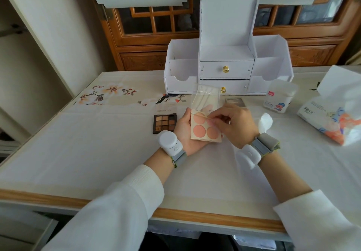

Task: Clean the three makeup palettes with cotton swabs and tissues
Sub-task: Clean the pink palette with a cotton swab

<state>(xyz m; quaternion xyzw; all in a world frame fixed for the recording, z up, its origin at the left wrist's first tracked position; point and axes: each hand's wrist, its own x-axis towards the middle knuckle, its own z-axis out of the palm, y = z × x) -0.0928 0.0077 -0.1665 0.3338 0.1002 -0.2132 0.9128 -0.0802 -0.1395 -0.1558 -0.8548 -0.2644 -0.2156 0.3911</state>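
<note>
The left hand (183, 132) is holding the open palette (199, 131) on its curled fingers; the right hand (236, 125) is pinching a swab (201, 115) that is lying across its upper part.

Left hand (183, 131) lies palm up, holding the blush palette (203, 133); right hand (234, 127) (palm down) pinches a cotton swab (201, 115), forearms angled inward.

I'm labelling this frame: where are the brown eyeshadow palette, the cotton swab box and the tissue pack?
brown eyeshadow palette (165, 123): head view, middle of its pan grid.
cotton swab box (279, 99): head view, its front face.
tissue pack (332, 119): head view, its printed wrapper.
</note>
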